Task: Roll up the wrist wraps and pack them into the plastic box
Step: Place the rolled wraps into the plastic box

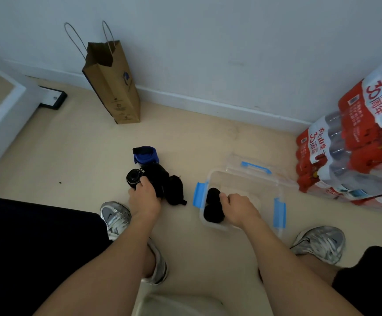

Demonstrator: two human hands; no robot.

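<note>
— From the head view, where are the wraps?
— In two lots. Dark rolled wraps (pixel 212 214) sit at the left end of the plastic box (pixel 276 190), on the floor ahead and to the right. The loose pile lies just left of the box: a black wrap (pixel 160 179), a round black roll (pixel 133 177) and a blue wrap (pixel 145 153) behind them.
— And the hands?
— The left hand (pixel 144 198) curls over the black wrap and grips it. The right hand (pixel 239 208) is inside the box, thumb against the rolls. Its fingers are hidden under the palm, so I cannot tell whether it holds one.
— What does the next move turn on?
— I judge the pile falls to the left hand, with the box to its right, lying long side across.
— Anything unclear?
— The black wraps merge into one dark mass, and the clear lid (pixel 256 166) behind the box is faint.
</note>
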